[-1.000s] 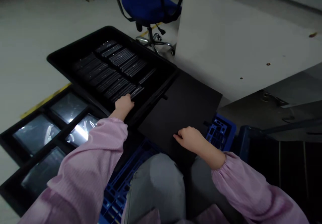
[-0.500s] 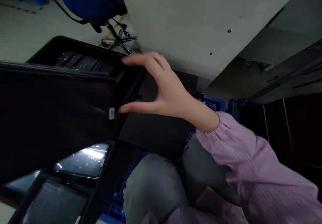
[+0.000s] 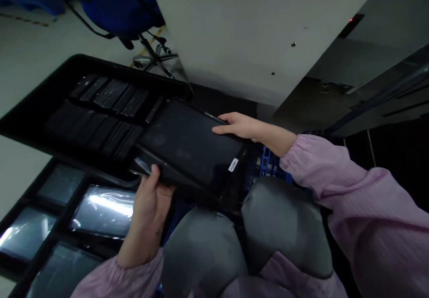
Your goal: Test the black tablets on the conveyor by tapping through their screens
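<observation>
black panel (image 3: 187,144), one; two hands (image 3: 149,208) gripping.

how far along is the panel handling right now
Done: many thin panels stand in rows in the slotted black tray; three wrapped panels lie in the flat tray below. In hand: one dark panel with a white label, left hand gripping its near corner, right hand on its far edge, held above the knees. Left: this panel rests in no tray yet; the slotted tray's right end looks unfilled.
</observation>
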